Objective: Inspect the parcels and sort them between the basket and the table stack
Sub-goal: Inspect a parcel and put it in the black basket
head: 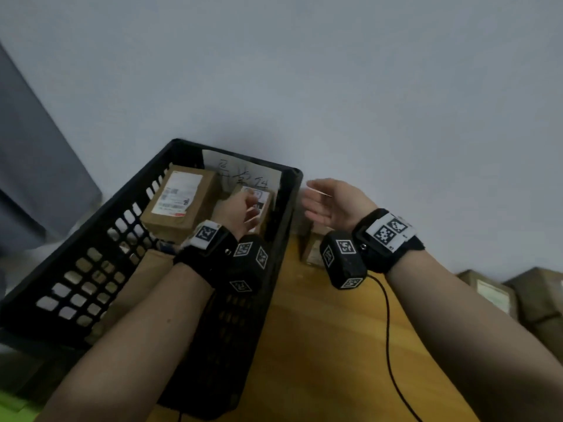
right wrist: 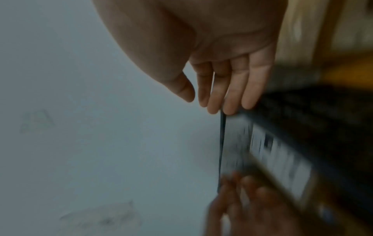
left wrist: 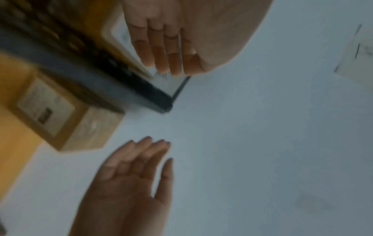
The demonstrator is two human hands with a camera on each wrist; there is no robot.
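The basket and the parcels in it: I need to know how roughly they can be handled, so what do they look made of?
The basket looks like rigid black moulded plastic, matte, with a grid of cut-out holes. The parcels look like brown corrugated cardboard, dull, with white printed paper labels; any tape is too blurred to tell.

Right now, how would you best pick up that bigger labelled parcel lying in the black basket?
Come from above, since the basket walls block the sides. The bigger parcel lies flat, label up; I would grip across its narrower width, thumb on one long edge and fingers on the other. Both hands look free.
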